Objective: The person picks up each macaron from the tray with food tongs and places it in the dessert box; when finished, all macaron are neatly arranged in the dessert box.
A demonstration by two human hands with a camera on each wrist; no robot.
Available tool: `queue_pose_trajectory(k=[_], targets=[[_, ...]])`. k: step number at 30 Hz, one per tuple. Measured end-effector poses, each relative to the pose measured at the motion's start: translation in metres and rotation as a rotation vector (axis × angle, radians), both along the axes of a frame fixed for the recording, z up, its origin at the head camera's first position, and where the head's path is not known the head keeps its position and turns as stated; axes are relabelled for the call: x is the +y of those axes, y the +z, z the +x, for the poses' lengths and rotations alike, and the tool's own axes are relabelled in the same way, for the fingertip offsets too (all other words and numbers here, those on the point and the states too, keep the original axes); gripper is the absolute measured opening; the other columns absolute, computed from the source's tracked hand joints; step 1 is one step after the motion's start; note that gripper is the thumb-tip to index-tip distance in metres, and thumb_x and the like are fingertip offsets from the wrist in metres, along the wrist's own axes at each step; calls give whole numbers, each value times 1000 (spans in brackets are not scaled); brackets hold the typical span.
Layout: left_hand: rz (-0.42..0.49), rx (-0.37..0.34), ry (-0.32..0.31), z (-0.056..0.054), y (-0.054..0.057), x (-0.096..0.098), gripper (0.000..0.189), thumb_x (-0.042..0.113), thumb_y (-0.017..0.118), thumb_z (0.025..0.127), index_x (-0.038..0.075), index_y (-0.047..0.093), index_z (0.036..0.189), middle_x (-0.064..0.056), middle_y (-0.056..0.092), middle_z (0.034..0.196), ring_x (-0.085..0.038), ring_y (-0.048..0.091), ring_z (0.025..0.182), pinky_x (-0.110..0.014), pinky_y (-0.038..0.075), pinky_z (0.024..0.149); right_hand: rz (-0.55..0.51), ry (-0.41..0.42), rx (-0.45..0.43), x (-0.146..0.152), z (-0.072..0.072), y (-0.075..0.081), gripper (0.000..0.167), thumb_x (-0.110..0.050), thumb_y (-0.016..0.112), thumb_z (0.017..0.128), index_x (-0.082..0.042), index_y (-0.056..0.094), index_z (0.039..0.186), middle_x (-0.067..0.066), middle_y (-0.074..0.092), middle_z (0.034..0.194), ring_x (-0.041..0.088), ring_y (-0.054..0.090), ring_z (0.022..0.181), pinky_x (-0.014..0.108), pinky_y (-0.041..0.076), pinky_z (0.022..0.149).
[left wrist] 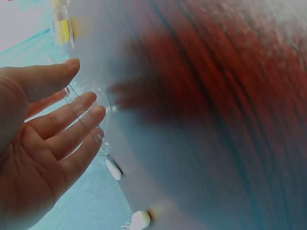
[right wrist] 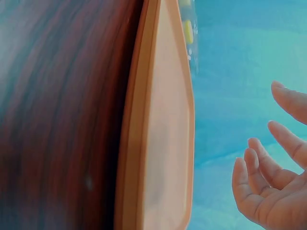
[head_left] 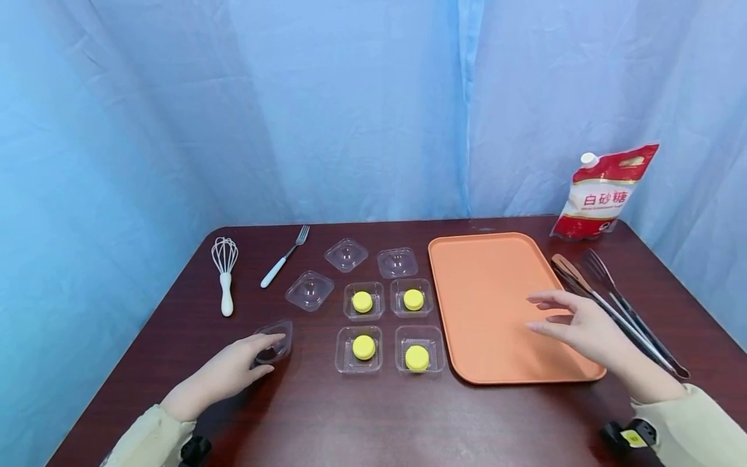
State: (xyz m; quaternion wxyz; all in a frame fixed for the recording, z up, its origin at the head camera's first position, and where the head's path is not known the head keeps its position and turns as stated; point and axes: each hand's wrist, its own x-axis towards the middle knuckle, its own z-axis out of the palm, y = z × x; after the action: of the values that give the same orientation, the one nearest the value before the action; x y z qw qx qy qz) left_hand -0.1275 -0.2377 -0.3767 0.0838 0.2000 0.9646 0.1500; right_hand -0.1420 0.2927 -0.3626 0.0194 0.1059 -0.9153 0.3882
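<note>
At the left of the table, my left hand (head_left: 233, 366) is at a clear plastic lid (head_left: 281, 349), its fingers at the lid's edge and its thumb apart from them. In the left wrist view, the same lid (left wrist: 106, 108) shows faintly in front of the loosely extended fingers. My right hand (head_left: 583, 327) hovers over the right part of an orange tray (head_left: 484, 305), holding nothing, with fingers loosely bent. Between the hands stand several clear plastic boxes (head_left: 344, 360), each with a yellow macaron (head_left: 364, 347) inside.
More clear lids (head_left: 310, 290) lie behind the boxes. A whisk (head_left: 226, 279) and a fork (head_left: 283, 259) are at the back left. Right of the tray lie tongs (head_left: 607, 301) and a dark slotted utensil (head_left: 618, 292). A red-and-white sugar bag (head_left: 601, 198) stands at the back right corner.
</note>
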Motion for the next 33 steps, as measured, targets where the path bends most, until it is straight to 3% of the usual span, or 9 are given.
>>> queue_pose_trajectory(k=[5, 14, 19, 24, 30, 33], targets=[[14, 9, 12, 1, -1, 1, 46, 8, 70, 84, 0, 56, 127, -16, 62, 121, -28, 63, 105, -43, 51, 88, -15, 32, -26, -13, -1, 0, 47, -20, 72, 84, 0, 58, 124, 20, 60, 121, -9, 53, 95, 19, 52, 79], [55, -4, 47, 3, -3, 2, 46, 7, 69, 83, 4, 57, 128, -6, 67, 105, -19, 65, 91, -38, 54, 80, -76, 84, -9, -37, -3, -7, 40, -17, 72, 84, 1, 62, 118, 17, 63, 118, 8, 61, 98, 19, 51, 80], [112, 21, 57, 6, -2, 1, 46, 2, 68, 84, 3, 57, 128, -3, 68, 100, -18, 66, 89, -35, 54, 78, -82, 113, 17, -49, -4, -9, 36, -16, 72, 84, -1, 64, 116, 14, 64, 115, 19, 62, 100, 24, 52, 81], [151, 125, 72, 8, -2, 0, 43, -3, 68, 82, 2, 60, 124, -1, 68, 93, -17, 67, 84, -33, 55, 74, -109, 140, 12, -61, -4, -10, 35, -14, 71, 84, -1, 64, 116, 13, 65, 115, 25, 61, 101, 36, 54, 84], [173, 290, 105, 10, 0, -2, 41, -2, 71, 80, 5, 64, 120, 0, 69, 90, -15, 67, 82, -32, 55, 72, -134, 155, -18, -73, -5, -9, 34, -15, 70, 85, 0, 64, 115, 14, 64, 115, 31, 60, 103, 39, 53, 85], [182, 339, 120, 10, 3, -4, 41, -2, 71, 79, 5, 64, 119, 1, 68, 89, -14, 65, 80, -31, 54, 69, -144, 167, -37, -78, -5, -10, 34, -16, 70, 86, 1, 63, 115, 16, 64, 115, 34, 60, 104, 44, 53, 85]])
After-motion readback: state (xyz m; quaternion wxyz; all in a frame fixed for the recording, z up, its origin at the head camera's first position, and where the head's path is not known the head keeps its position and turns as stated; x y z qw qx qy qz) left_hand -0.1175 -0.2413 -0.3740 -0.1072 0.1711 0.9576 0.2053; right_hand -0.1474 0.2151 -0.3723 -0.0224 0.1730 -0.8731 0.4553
